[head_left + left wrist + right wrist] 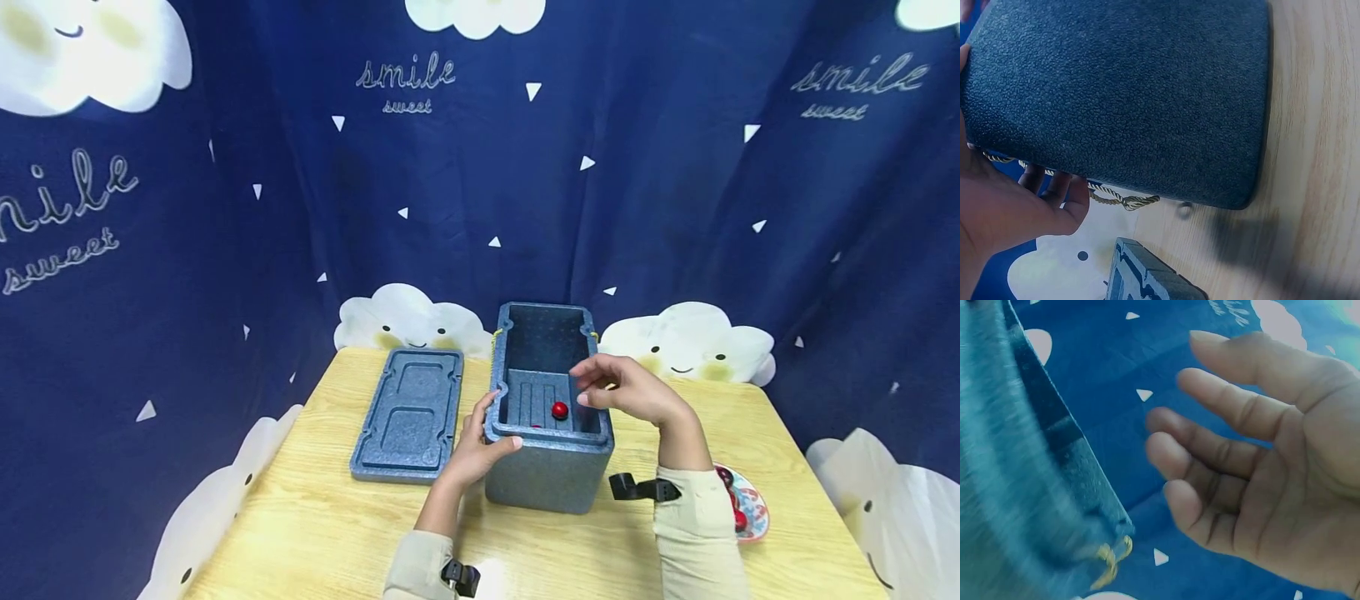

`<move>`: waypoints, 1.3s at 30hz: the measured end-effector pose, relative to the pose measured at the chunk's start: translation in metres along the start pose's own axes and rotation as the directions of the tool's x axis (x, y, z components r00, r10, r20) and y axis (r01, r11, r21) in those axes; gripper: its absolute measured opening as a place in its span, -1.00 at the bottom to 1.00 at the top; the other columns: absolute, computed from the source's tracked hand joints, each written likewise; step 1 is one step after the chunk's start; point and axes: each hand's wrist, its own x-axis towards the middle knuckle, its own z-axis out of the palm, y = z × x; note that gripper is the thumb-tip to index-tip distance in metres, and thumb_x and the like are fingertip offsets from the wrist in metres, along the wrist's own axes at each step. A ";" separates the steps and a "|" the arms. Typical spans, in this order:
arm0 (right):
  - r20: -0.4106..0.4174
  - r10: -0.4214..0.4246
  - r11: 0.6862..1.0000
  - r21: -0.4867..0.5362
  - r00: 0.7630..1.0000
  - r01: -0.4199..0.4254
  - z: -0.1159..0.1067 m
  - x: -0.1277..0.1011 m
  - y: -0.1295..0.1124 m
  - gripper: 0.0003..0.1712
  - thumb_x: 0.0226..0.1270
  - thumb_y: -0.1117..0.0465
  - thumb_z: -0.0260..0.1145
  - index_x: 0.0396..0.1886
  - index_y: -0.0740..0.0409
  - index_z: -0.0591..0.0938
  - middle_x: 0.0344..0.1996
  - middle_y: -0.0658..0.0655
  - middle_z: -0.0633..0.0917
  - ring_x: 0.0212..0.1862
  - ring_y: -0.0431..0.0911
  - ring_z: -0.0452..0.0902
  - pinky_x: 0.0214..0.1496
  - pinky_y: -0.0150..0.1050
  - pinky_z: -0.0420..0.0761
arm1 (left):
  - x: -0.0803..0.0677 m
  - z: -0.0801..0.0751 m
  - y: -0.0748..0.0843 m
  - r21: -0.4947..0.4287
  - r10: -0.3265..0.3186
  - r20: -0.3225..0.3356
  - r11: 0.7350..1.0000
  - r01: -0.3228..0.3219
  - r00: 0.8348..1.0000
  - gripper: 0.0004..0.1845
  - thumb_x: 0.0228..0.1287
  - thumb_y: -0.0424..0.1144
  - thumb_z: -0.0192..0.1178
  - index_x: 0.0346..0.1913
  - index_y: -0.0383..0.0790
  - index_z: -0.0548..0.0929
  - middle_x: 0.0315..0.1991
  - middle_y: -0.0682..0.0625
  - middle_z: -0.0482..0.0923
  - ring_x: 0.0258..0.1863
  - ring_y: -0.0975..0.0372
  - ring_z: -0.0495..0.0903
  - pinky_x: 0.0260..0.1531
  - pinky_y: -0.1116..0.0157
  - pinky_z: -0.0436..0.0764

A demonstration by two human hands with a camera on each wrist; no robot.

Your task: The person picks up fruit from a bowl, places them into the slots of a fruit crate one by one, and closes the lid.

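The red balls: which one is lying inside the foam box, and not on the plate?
The single red ball on the floor of the foam box, below the right hand; the others sit on the plate.

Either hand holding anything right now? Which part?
Left hand grips the foam box at its near-left rim corner. Right hand hovers over the box, holding nothing.
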 end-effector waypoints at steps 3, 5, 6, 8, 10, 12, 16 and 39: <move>-0.107 -0.007 1.000 0.024 0.994 0.010 0.004 -0.019 0.006 -0.64 0.14 0.35 0.35 -0.05 0.35 0.55 -0.24 0.23 0.60 -0.22 0.00 0.51 -0.24 -0.25 0.54 | 0.001 0.001 -0.001 0.001 0.007 0.006 1.000 -0.007 1.000 -0.11 -0.05 -0.11 0.39 0.38 0.18 0.17 0.17 -0.27 0.13 0.15 -0.03 0.15 0.09 -0.08 0.20; -0.156 -0.019 0.999 0.036 0.988 0.025 0.007 -0.029 0.011 -0.64 0.15 0.37 0.34 -0.04 0.36 0.55 -0.21 0.22 0.59 -0.22 -0.01 0.51 -0.24 -0.26 0.54 | 0.001 0.002 -0.001 -0.001 0.012 0.008 1.000 -0.012 1.000 -0.11 -0.05 -0.12 0.39 0.38 0.17 0.16 0.17 -0.27 0.13 0.15 -0.04 0.15 0.09 -0.09 0.20; -0.177 -0.025 0.999 0.038 0.984 0.033 0.008 -0.032 0.013 -0.65 0.16 0.37 0.34 -0.04 0.37 0.55 -0.20 0.24 0.59 -0.22 -0.01 0.51 -0.23 -0.26 0.54 | 0.001 0.002 -0.001 -0.005 0.013 0.009 1.000 -0.013 1.000 -0.10 -0.05 -0.12 0.39 0.38 0.17 0.16 0.17 -0.27 0.13 0.15 -0.04 0.15 0.09 -0.09 0.19; -0.208 -0.044 0.998 0.030 0.977 0.051 0.010 -0.038 0.017 -0.65 0.17 0.37 0.33 -0.05 0.40 0.54 -0.19 0.27 0.60 -0.21 -0.02 0.52 -0.23 -0.27 0.53 | 0.000 0.002 -0.001 -0.014 0.010 0.006 1.000 -0.010 1.000 -0.10 -0.05 -0.13 0.39 0.38 0.16 0.16 0.17 -0.26 0.12 0.16 -0.04 0.14 0.10 -0.11 0.18; -0.238 -0.048 0.998 0.027 0.970 0.056 0.012 -0.043 0.021 -0.66 0.16 0.38 0.33 -0.06 0.42 0.55 -0.17 0.31 0.59 -0.22 -0.03 0.53 -0.24 -0.27 0.54 | 0.000 0.002 -0.002 -0.021 0.002 0.005 1.000 -0.002 1.000 -0.10 -0.05 -0.15 0.39 0.38 0.16 0.16 0.18 -0.26 0.11 0.17 -0.04 0.14 0.11 -0.12 0.16; -0.271 -0.042 0.998 0.023 0.962 0.051 0.014 -0.048 0.026 -0.67 0.16 0.39 0.33 -0.08 0.43 0.54 -0.17 0.33 0.59 -0.23 -0.04 0.53 -0.26 -0.27 0.54 | -0.001 0.002 -0.002 -0.026 -0.005 0.008 1.000 0.005 1.000 -0.11 -0.04 -0.15 0.39 0.38 0.16 0.16 0.19 -0.26 0.11 0.18 -0.04 0.13 0.12 -0.12 0.15; -0.349 0.005 1.000 0.020 0.937 0.002 0.018 -0.061 0.035 -0.69 0.15 0.38 0.34 -0.09 0.37 0.56 -0.18 0.24 0.60 -0.25 -0.10 0.54 -0.29 -0.29 0.54 | 0.000 0.003 -0.002 -0.032 -0.005 0.011 0.999 0.005 1.000 -0.11 -0.03 -0.15 0.39 0.38 0.16 0.17 0.18 -0.25 0.12 0.17 -0.04 0.14 0.12 -0.10 0.15; -0.551 0.232 0.971 0.184 0.802 -0.155 0.026 -0.134 0.086 -0.62 0.21 0.36 0.30 0.02 0.37 0.50 -0.17 0.01 0.59 -0.24 -0.21 0.54 -0.27 -0.39 0.54 | 0.000 0.002 -0.004 -0.045 -0.005 0.016 0.999 0.006 1.000 -0.12 -0.01 -0.21 0.37 0.39 0.15 0.16 0.15 -0.24 0.13 0.14 0.00 0.15 0.11 -0.06 0.16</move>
